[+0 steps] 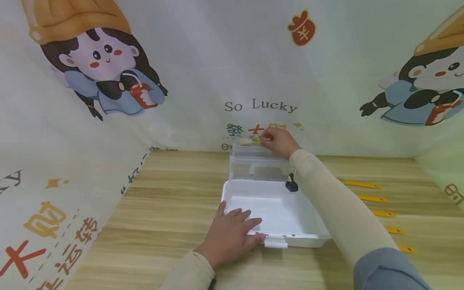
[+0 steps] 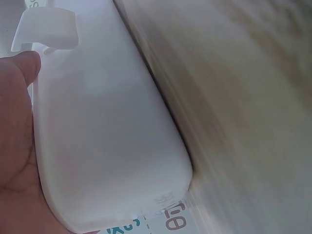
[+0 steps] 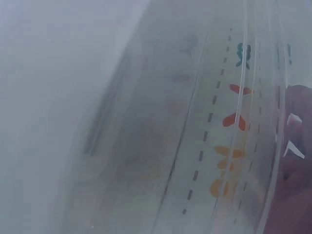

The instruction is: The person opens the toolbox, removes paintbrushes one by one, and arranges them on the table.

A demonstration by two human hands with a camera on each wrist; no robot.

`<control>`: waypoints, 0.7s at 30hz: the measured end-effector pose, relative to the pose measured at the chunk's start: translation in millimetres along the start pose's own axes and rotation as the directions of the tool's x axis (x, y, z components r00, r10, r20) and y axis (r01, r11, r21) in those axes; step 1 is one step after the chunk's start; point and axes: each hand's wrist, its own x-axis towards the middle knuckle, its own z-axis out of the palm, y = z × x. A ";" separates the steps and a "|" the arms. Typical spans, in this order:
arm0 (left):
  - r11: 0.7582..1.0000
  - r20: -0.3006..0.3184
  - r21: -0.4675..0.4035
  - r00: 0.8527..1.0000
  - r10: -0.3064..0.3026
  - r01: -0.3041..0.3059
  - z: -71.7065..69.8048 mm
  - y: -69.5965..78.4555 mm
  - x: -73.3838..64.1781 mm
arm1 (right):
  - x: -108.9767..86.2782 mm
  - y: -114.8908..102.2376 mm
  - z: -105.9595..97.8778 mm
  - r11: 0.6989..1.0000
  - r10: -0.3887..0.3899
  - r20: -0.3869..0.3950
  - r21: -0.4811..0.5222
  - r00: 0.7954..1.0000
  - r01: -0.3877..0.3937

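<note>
A white plastic box (image 1: pixel 273 209) lies on the table, its clear lid (image 1: pixel 259 169) tipped back toward the wall. Spread fingers of my left hand (image 1: pixel 232 231) rest over the box's front left corner. The left thumb lies along the front rim beside the white latch (image 2: pixel 48 29), also in the left wrist view. My right hand (image 1: pixel 280 143) reaches across to the lid's far edge and grips there with bent fingers. A small pale yellow thing (image 1: pixel 250 141) shows by its fingertips; I cannot tell what it is. Through the lid in the right wrist view, part of the right hand (image 3: pixel 297 190) appears.
Several yellow-orange flat handles (image 1: pixel 373 199) lie in a row on the wooden table (image 1: pixel 174 201), right of the box, partly behind my right sleeve. A printed cloth wall (image 1: pixel 203 72) rises close behind the lid and along both sides. A small black device (image 1: pixel 291 183) shows under the right wrist.
</note>
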 end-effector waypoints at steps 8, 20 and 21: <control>1.000 0.007 -0.011 1.000 -0.005 0.005 -2.3 -0.1 -0.1 | -1.2 -0.6 1.0 1.000 0.011 0.007 -0.007 1.000 -0.011; 0.999 0.021 -0.026 1.000 -0.022 0.023 -1.9 1.3 -1.3 | -1.8 0.8 3.8 0.998 0.049 -0.017 -0.035 0.999 -0.049; 0.999 0.020 -0.025 1.000 -0.022 0.022 -2.1 1.3 -1.3 | -2.1 0.4 3.8 0.998 0.051 -0.020 -0.036 0.999 -0.052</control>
